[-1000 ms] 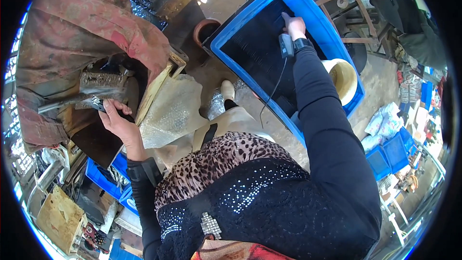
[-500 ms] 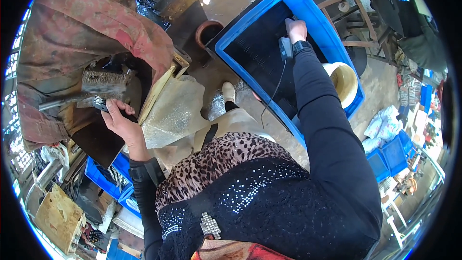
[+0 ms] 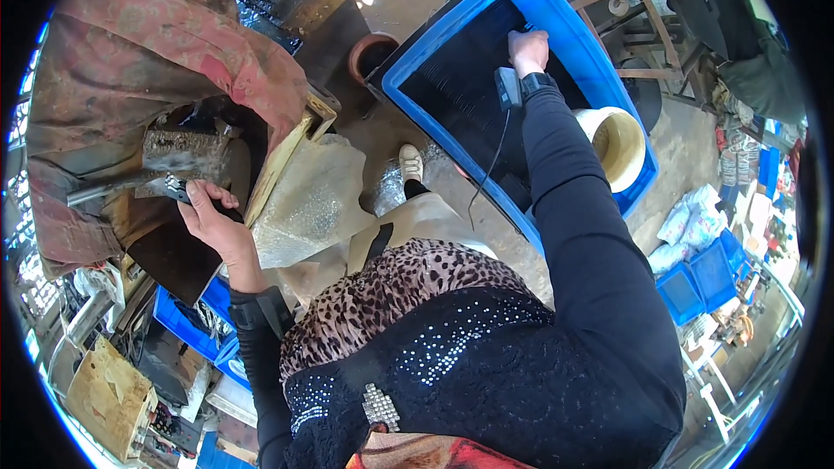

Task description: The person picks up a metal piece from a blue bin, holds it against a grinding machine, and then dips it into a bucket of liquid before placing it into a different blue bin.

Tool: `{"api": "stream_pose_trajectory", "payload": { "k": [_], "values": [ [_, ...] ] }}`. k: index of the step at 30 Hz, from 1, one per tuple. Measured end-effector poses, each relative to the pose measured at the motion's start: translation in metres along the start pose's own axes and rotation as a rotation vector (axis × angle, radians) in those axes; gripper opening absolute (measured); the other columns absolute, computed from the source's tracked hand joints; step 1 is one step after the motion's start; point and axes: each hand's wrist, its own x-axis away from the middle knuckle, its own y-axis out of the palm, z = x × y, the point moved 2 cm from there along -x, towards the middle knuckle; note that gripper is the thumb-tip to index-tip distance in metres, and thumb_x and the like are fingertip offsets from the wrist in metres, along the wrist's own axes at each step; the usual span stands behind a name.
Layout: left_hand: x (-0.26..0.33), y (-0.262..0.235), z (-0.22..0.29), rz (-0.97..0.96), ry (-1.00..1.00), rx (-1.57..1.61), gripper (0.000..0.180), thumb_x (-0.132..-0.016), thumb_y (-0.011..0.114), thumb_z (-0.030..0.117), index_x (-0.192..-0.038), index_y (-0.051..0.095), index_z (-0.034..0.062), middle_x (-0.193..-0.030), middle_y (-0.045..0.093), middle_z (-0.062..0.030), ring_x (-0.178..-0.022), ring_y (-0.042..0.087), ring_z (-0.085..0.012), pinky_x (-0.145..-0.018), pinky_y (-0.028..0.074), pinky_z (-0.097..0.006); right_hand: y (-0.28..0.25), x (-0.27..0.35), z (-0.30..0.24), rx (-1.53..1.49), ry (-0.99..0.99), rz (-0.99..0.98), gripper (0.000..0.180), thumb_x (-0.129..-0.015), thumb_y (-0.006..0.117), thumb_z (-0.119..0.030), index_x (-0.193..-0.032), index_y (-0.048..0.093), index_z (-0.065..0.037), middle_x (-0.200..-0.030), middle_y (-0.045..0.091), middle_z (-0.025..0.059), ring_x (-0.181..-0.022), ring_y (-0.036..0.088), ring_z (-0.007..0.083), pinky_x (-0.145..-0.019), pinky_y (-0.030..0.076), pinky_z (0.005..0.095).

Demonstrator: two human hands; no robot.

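I have the left hand point(image 3: 214, 226) clamped on a slim dark piece point(image 3: 176, 186) with bright metallic spots, its end poking out past the thumb and forefinger. Just beyond that grip sits a rough-surfaced roller point(image 3: 184, 149), partly blurred; I can't tell whether the piece touches it. Left of the grip a grey metal bar point(image 3: 91, 193) points outward, and a stained red cloth point(image 3: 174, 30) drapes above and around. A wooden edge point(image 3: 276, 172) and a cloudy translucent sheet point(image 3: 313, 195) lie to the grip's right.

My right hand point(image 3: 528, 52) is reaching inside a blue plastic tub point(image 3: 580, 39), fingers curled, tips hidden; I cannot tell whether they are clamped on anything. Dark contents point(image 3: 456, 78) spread left of and below that hand. Nearer me, beside the forearm, a whitish bucket point(image 3: 621, 149) leans in the tub. A cabled grey box point(image 3: 508, 89) sits by the wrist.
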Motion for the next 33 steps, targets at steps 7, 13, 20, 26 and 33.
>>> {"api": "stream_pose_trajectory", "payload": {
  "k": [7,13,20,26,33],
  "values": [
    [-0.001,0.001,-0.002,0.000,0.004,0.001,0.027,-0.100,0.055,0.029,-0.087,0.046,0.0080,-0.070,0.045,0.0001,-0.055,0.041,-0.0090,-0.051,0.035,-0.024,0.007,-0.022,0.023,0.024,-0.115,-0.058,0.057,-0.081,0.073,-0.039,-0.109,0.059,0.008,-0.114,0.064,0.0300,-0.109,0.062,0.0398,-0.094,0.049,0.0434],
    [-0.002,0.001,0.000,0.002,0.003,-0.003,0.026,-0.101,0.054,0.028,-0.087,0.046,0.0079,-0.070,0.045,0.0003,-0.055,0.042,-0.0090,-0.051,0.035,-0.024,0.016,-0.019,0.035,-0.121,-0.066,0.007,0.063,-0.081,0.073,-0.044,-0.110,0.061,0.010,-0.113,0.063,0.0315,-0.110,0.062,0.0391,-0.093,0.049,0.0439],
    [0.000,0.001,0.000,0.008,0.011,-0.025,0.026,-0.101,0.054,0.029,-0.088,0.046,0.0078,-0.070,0.045,-0.0001,-0.055,0.042,-0.0093,-0.051,0.035,-0.025,-0.015,-0.001,0.005,-0.034,-0.018,-0.100,0.062,-0.080,0.075,-0.044,-0.107,0.063,0.011,-0.103,0.068,0.0279,-0.091,0.069,0.0343,-0.083,0.054,0.0421],
    [-0.002,0.002,-0.001,-0.010,0.017,-0.014,0.027,-0.101,0.054,0.029,-0.087,0.046,0.0076,-0.070,0.045,-0.0002,-0.055,0.042,-0.0095,-0.051,0.035,-0.025,-0.029,0.010,0.019,-0.379,-0.015,-0.216,0.053,-0.081,0.074,-0.041,-0.087,0.065,0.011,-0.079,0.068,0.0209,-0.062,0.068,0.0271,-0.062,0.055,0.0388],
    [-0.001,0.002,0.000,-0.002,0.029,-0.044,0.026,-0.101,0.054,0.028,-0.087,0.046,0.0076,-0.071,0.045,-0.0002,-0.056,0.042,-0.0097,-0.051,0.035,-0.025,-0.020,0.008,0.013,-0.359,0.026,-0.194,0.045,-0.082,0.071,-0.035,-0.074,0.065,0.009,-0.069,0.067,0.0178,-0.061,0.067,0.0284,-0.057,0.053,0.0383]
  ]
}}
